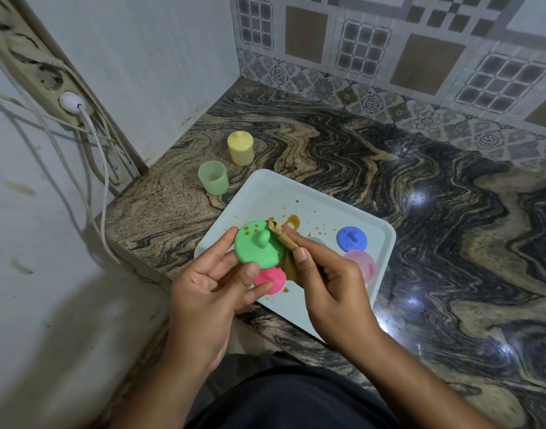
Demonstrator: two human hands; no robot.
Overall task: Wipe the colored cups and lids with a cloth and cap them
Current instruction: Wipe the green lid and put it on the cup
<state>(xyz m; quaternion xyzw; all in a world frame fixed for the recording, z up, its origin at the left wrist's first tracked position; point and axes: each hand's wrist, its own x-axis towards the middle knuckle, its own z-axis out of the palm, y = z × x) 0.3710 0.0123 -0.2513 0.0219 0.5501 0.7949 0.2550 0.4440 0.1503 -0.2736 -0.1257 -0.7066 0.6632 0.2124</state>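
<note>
My left hand [213, 286] holds a green lid [257, 247] with a knob by its edge, above the near left part of a white tray [265, 193]. My right hand [330, 280] pinches a brown stained cloth [284, 239] against the lid's right rim. Brown specks dot the green lid. On the tray lie a blue lid [352, 238], a pink cup [360, 264] and a pink lid [270, 280], the last partly hidden under my hands. A green cup [213, 178] stands open on the counter left of the tray. Behind it stands a yellow cup [240, 148] with its lid on.
Brown spills [292, 219] stain the tray. The marble counter [420, 212] stretches right and back to a tiled wall. A power strip [49, 78] with a white plug and hanging cables is on the left wall. The counter edge runs just below the tray.
</note>
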